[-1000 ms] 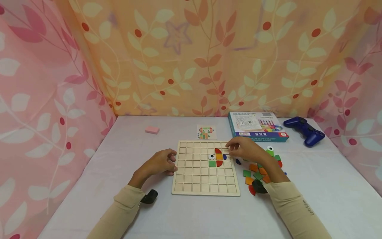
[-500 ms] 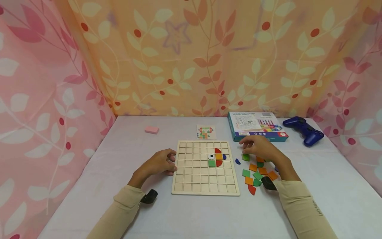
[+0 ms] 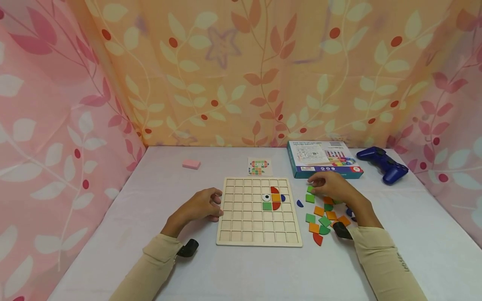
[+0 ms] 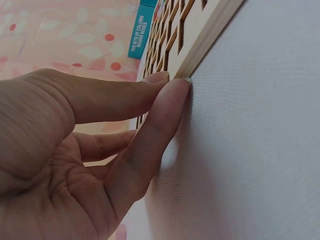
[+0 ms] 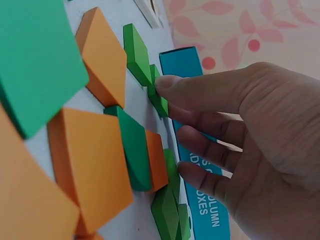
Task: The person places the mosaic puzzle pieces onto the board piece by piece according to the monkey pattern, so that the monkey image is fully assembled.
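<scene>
A pale wooden grid board lies mid-table, with red half-round, orange, green, blue and eye-marked tiles set in its upper right cells. My left hand pinches the board's left edge, thumb and finger meeting at the rim in the left wrist view. To the right of the board, my right hand is over the far end of the loose tiles. Its thumb and curled forefinger pinch a green square tile, which is partly hidden by the thumb. Another green square tile lies beside it.
Several loose orange, green, red and blue tiles lie right of the board. A small pattern card is behind the board, a pink block back left. A puzzle box and a blue game controller stand back right.
My right hand has moved right from the board's upper right corner to the loose tiles, then slightly farther right, uncovering more green tile. The left hand has stayed at the board's edge.
</scene>
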A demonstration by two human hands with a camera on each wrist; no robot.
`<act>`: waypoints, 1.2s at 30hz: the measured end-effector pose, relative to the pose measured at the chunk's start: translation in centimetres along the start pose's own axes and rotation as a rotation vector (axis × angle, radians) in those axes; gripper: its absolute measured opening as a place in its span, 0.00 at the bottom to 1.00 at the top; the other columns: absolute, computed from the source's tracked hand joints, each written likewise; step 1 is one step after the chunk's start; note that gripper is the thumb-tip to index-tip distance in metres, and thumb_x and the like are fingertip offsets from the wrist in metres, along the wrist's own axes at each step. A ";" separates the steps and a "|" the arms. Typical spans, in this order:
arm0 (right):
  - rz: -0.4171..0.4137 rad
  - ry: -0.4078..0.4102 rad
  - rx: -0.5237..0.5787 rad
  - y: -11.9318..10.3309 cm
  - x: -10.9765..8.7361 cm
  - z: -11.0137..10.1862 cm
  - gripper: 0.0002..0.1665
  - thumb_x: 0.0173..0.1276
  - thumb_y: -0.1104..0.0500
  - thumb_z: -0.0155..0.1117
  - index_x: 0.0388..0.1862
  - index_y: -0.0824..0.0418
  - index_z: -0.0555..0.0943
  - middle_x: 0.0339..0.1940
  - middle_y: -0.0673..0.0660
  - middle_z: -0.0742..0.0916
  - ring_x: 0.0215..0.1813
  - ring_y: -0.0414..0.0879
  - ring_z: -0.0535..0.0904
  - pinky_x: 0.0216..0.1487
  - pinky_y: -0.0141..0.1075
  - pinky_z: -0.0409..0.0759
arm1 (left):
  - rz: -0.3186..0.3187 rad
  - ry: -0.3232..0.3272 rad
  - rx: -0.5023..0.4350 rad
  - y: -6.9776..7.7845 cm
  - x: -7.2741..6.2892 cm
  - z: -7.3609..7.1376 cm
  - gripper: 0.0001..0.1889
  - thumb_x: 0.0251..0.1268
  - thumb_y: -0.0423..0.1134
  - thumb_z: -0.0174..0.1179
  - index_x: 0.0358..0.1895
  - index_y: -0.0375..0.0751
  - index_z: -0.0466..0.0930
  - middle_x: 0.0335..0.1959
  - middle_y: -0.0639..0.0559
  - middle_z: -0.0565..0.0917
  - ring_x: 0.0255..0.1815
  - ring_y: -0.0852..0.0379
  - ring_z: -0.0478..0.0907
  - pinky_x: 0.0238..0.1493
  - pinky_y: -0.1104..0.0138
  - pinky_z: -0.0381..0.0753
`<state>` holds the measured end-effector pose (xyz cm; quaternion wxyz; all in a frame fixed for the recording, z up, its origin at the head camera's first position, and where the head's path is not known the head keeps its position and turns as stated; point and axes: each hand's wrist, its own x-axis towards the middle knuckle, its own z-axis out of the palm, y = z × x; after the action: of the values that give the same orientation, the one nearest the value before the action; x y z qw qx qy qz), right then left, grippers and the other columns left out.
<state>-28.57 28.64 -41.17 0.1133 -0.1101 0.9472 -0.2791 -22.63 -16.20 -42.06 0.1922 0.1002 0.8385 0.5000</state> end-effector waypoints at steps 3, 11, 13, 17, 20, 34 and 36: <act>0.004 -0.005 0.005 0.1 -0.1 -0.2 0.24 0.70 0.55 0.75 0.61 0.62 0.85 0.49 0.57 0.88 0.49 0.52 0.80 0.55 0.45 0.84 | 0.003 -0.001 0.006 0.0 0.0 0.0 0.34 0.63 0.26 0.70 0.72 0.24 0.68 0.53 0.37 0.77 0.35 0.55 0.85 0.40 0.62 0.92; 0.035 -0.045 -0.016 0.2 -0.1 -0.3 0.26 0.67 0.54 0.76 0.62 0.61 0.86 0.48 0.57 0.87 0.48 0.51 0.80 0.53 0.44 0.86 | -0.001 0.000 0.001 0.0 0.0 0.0 0.34 0.63 0.25 0.71 0.71 0.24 0.68 0.53 0.37 0.77 0.34 0.55 0.85 0.39 0.62 0.92; 0.038 -0.050 -0.022 0.2 -0.2 -0.4 0.26 0.67 0.54 0.76 0.62 0.61 0.86 0.47 0.57 0.87 0.47 0.51 0.79 0.52 0.43 0.85 | -0.001 0.001 0.001 0.0 0.0 0.0 0.34 0.62 0.25 0.71 0.71 0.24 0.68 0.53 0.37 0.77 0.34 0.55 0.85 0.39 0.62 0.92; 0.038 -0.059 -0.040 0.2 -0.2 -0.5 0.26 0.68 0.53 0.76 0.62 0.61 0.86 0.45 0.57 0.86 0.46 0.52 0.78 0.50 0.41 0.83 | 0.001 0.003 0.001 0.0 0.0 0.0 0.34 0.62 0.25 0.71 0.71 0.24 0.68 0.53 0.37 0.78 0.33 0.55 0.85 0.39 0.62 0.92; 0.037 -0.062 -0.047 0.1 -0.1 -0.5 0.26 0.68 0.52 0.76 0.62 0.62 0.86 0.46 0.57 0.86 0.46 0.52 0.78 0.49 0.39 0.82 | 0.002 0.003 0.001 -0.1 0.0 0.0 0.34 0.62 0.24 0.71 0.71 0.24 0.68 0.53 0.37 0.78 0.34 0.55 0.85 0.39 0.62 0.92; -0.003 -0.049 -0.009 -1.6 0.1 0.4 0.25 0.69 0.50 0.75 0.61 0.59 0.87 0.45 0.56 0.86 0.46 0.52 0.77 0.41 0.37 0.79 | 0.001 0.004 0.016 -0.1 0.1 0.1 0.34 0.63 0.25 0.71 0.72 0.24 0.68 0.53 0.37 0.78 0.35 0.55 0.85 0.39 0.62 0.92; -0.021 -0.046 -0.001 -1.9 0.2 0.6 0.24 0.68 0.51 0.75 0.60 0.59 0.87 0.44 0.56 0.85 0.46 0.52 0.77 0.41 0.38 0.79 | -0.001 0.004 0.015 -0.1 0.1 0.1 0.34 0.63 0.25 0.70 0.72 0.24 0.68 0.53 0.37 0.78 0.35 0.55 0.85 0.39 0.62 0.92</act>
<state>-28.31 26.73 -40.62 0.1318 -0.1267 0.9433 -0.2771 -22.69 -16.13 -42.16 0.1903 0.1002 0.8427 0.4936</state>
